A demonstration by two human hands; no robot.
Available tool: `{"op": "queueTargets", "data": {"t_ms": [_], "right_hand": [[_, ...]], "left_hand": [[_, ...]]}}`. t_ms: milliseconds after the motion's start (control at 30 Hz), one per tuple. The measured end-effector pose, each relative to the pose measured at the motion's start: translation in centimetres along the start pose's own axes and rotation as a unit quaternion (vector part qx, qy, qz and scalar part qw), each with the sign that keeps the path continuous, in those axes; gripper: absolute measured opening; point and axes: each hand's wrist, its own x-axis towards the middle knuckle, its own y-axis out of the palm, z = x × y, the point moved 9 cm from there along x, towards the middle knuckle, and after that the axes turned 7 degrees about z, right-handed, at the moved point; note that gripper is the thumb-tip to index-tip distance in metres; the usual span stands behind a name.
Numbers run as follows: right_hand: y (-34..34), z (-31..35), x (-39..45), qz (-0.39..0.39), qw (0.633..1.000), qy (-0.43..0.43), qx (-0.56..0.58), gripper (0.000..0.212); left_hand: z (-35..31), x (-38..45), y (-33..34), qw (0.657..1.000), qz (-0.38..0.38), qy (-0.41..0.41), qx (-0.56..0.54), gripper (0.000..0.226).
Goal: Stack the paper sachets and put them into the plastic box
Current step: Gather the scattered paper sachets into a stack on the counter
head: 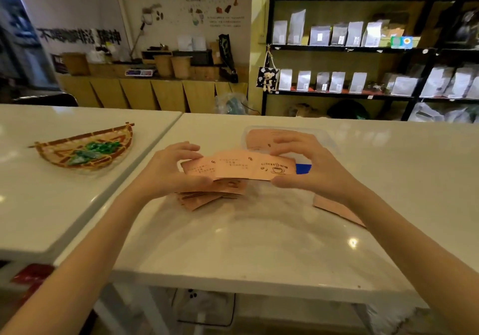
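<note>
Above the worktop, place: both hands hold a fanned bundle of paper sachets [241, 167] in the air over the white worktop [259, 244], just in front of the plastic box [325, 137].
Left hand: the left hand [168, 171] has its grip clamped on the left end of the fan, thumb below and fingers [186, 150] curled over the top edge.
Right hand: the right hand [308, 168] has its grip clamped on the right end, by the printed coffee cup.
Fan: the held sachets overlap sideways, not yet squared; at least three faces show.
Loose sachets: more lie on the worktop under the left hand [204, 197], and one near the right forearm [337, 210].
Box: it stands open beyond the hands, with some sachets already lying flat inside [261, 140]; how many, I cannot tell.
Step in hand: squaring the fan into one neat stack, as I judge it.
How to do it well: push the ends inward with a slackened pinch so the sheets slide over each other, then tap the long edge on the worktop.
Risk: squeezing hard while pushing would likely buckle the paper.
Next: probably gather the loose ones before loading.
</note>
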Motion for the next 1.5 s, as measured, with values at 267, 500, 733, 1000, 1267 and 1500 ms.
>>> {"op": "queueTargets", "data": {"t_ms": [267, 500, 733, 1000, 1267, 1500], "right_hand": [[5.1, 1.0, 4.3, -0.065, 0.993, 0.007, -0.094, 0.058], [8.4, 0.7, 4.7, -0.003, 0.985, 0.008, -0.172, 0.062], [9.0, 0.2, 4.1, 0.031, 0.978, -0.007, -0.207, 0.065], [3.5, -1.5, 0.9, 0.001, 0.989, 0.015, -0.149, 0.063], [-3.4, -6.0, -6.3, -0.038, 0.977, 0.141, -0.157, 0.06], [-4.2, -10.5, -11.6, -0.011, 0.964, 0.216, -0.155, 0.068]], "left_hand": [[2.7, -0.5, 1.8, 1.0, 0.019, -0.011, 0.009, 0.067], [4.3, -1.5, 1.7, 0.996, -0.015, -0.08, -0.025, 0.088], [0.7, -1.8, 1.6, 0.998, -0.041, 0.009, 0.04, 0.075], [-9.6, -1.0, 4.1, 0.981, -0.051, 0.189, -0.001, 0.064], [-17.3, 1.5, 11.1, 0.958, 0.093, 0.272, -0.024, 0.073], [-19.3, 2.4, 17.5, 0.938, 0.224, 0.264, -0.008, 0.079]]}}
